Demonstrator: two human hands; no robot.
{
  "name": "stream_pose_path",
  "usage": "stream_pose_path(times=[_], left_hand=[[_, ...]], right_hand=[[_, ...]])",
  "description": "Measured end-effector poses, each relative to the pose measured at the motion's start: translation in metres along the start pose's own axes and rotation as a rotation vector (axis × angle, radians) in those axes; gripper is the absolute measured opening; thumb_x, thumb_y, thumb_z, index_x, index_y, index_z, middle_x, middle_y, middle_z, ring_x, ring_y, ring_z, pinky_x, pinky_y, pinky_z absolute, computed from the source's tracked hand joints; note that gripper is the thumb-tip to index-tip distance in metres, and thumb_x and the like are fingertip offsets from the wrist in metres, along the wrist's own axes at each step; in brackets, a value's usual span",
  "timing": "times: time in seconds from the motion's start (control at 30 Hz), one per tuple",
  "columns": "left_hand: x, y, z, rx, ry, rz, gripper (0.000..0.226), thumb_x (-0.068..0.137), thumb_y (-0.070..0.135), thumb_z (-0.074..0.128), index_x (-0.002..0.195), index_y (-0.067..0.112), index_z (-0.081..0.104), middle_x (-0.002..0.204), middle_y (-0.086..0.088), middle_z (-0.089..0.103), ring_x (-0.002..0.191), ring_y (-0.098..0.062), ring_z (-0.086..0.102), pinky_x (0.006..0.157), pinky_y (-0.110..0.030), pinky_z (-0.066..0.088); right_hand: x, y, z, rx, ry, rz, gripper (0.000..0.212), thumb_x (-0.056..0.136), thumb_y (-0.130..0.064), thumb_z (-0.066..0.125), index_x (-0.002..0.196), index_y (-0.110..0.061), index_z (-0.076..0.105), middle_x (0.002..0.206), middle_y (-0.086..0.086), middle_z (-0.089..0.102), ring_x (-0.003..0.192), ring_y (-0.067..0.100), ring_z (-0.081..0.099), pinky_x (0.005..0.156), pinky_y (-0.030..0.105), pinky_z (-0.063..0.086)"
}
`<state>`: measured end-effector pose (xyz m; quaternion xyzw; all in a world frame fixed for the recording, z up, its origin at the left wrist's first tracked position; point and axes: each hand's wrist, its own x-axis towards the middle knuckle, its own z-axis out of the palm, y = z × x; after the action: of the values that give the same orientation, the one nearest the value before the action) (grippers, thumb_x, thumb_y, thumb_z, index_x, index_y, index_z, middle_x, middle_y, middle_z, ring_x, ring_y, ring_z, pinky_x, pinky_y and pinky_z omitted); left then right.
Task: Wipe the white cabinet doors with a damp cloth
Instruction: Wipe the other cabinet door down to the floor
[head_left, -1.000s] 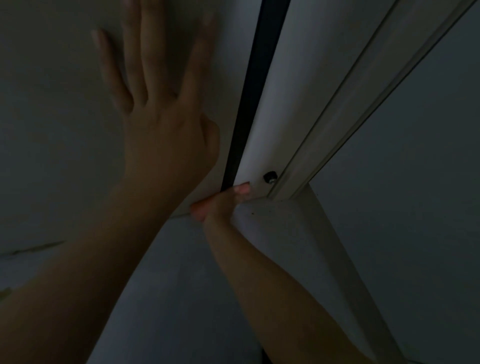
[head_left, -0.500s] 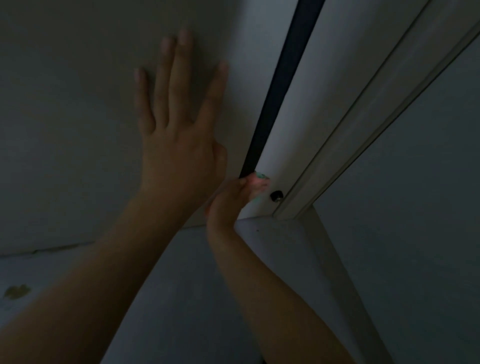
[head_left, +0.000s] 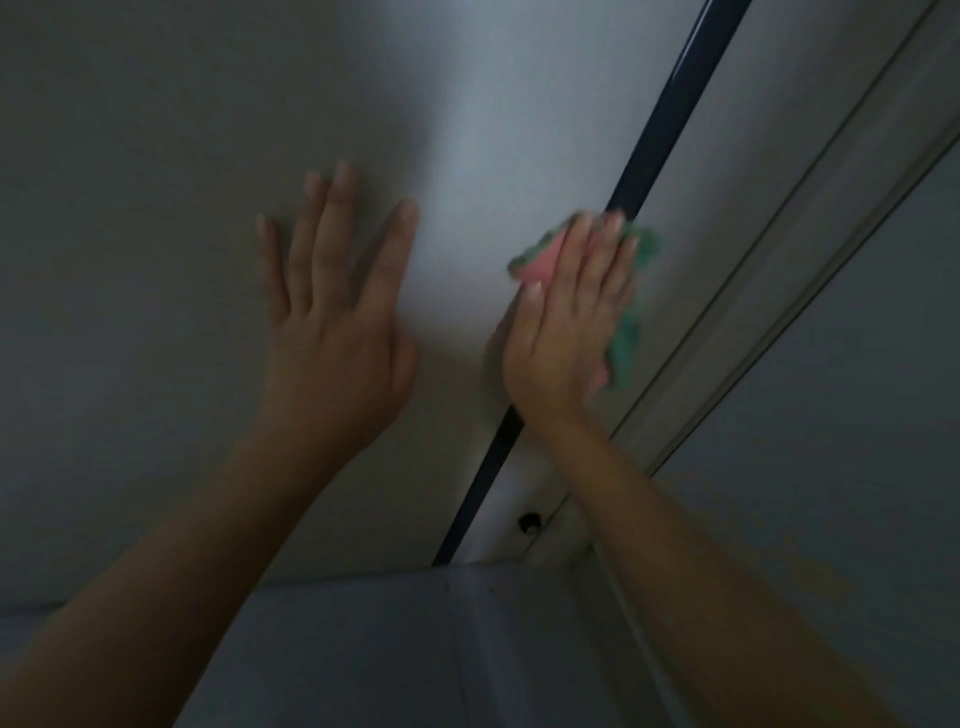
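The cloth (head_left: 631, 332) is green with a pink patch showing at its upper left corner; its edges stick out above the fingertips, to the left of the forefinger and down the right side of the right hand (head_left: 569, 322). It looks soft and slightly blurred, and whether it is damp cannot be told in this dim light. The right hand lies flat over it with fingers straight and close together, pressing it against the cabinet where the two doors meet.

The left door (head_left: 156, 156) is a plain white panel, shaded grey, with a brighter patch between the two hands. The left hand (head_left: 332, 332) rests flat on it, fingers straight and spread wide, holding nothing, beside the right hand but apart from it.

A dark vertical gap (head_left: 670, 104) runs between the doors, passing under the right hand and the cloth and showing again below the wrist. The right door (head_left: 769, 171) is a narrower white strip just right of the cloth, bordered further right by a pale frame (head_left: 852, 208). Below the right wrist, near the door's lower corner, sits a small dark bumper (head_left: 530, 521). No container shows. Under both forearms lies a greyish surface (head_left: 363, 649) beneath the doors' lower edge.
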<state>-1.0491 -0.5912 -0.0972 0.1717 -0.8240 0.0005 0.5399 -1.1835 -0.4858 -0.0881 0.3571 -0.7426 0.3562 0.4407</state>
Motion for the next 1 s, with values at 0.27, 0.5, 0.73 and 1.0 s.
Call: stream_pose_path(times=[0.27, 0.5, 0.73, 1.0], left_hand=[[0.043, -0.042, -0.042, -0.003, 0.199, -0.096, 0.069, 0.081, 0.016, 0.052, 0.147, 0.013, 0.033, 0.152, -0.027, 0.019, 0.143, -0.039, 0.013, 0.116, -0.049, 0.002], [0.041, -0.075, -0.071, -0.052, 0.166, -0.232, 0.067, 0.08, 0.015, 0.054, 0.144, 0.005, 0.038, 0.151, -0.027, 0.021, 0.142, -0.039, 0.019, 0.116, -0.049, 0.008], [0.042, -0.152, -0.116, 0.013, 0.14, -0.264, 0.066, 0.084, 0.034, 0.037, 0.142, 0.002, 0.039, 0.15, -0.028, 0.026, 0.139, -0.039, 0.022, 0.112, -0.053, 0.016], [0.063, -0.214, -0.161, -0.055, 0.293, -0.499, 0.068, 0.086, 0.039, 0.031, 0.143, 0.002, 0.037, 0.15, -0.029, 0.025, 0.139, -0.045, 0.024, 0.113, -0.052, 0.018]], right_hand=[[0.169, -0.05, -0.022, -0.2, 0.311, -0.304, 0.053, 0.099, -0.027, 0.026, 0.144, 0.0, 0.033, 0.149, 0.025, 0.033, 0.139, 0.041, 0.026, 0.115, 0.051, 0.012], [0.068, -0.063, 0.003, -0.185, -0.233, -1.047, 0.051, 0.09, -0.022, 0.056, 0.138, -0.019, 0.042, 0.146, 0.001, 0.034, 0.137, 0.026, 0.034, 0.116, 0.042, 0.012], [0.248, -0.194, -0.018, -0.343, 0.05, -1.083, 0.053, 0.099, -0.036, 0.03, 0.149, -0.017, 0.029, 0.155, 0.007, 0.026, 0.145, 0.027, 0.019, 0.118, 0.044, 0.012], [0.15, -0.277, 0.034, -0.389, -0.303, -1.5, 0.056, 0.095, -0.039, 0.04, 0.147, -0.021, 0.033, 0.154, 0.001, 0.027, 0.144, 0.026, 0.019, 0.117, 0.044, 0.013]])
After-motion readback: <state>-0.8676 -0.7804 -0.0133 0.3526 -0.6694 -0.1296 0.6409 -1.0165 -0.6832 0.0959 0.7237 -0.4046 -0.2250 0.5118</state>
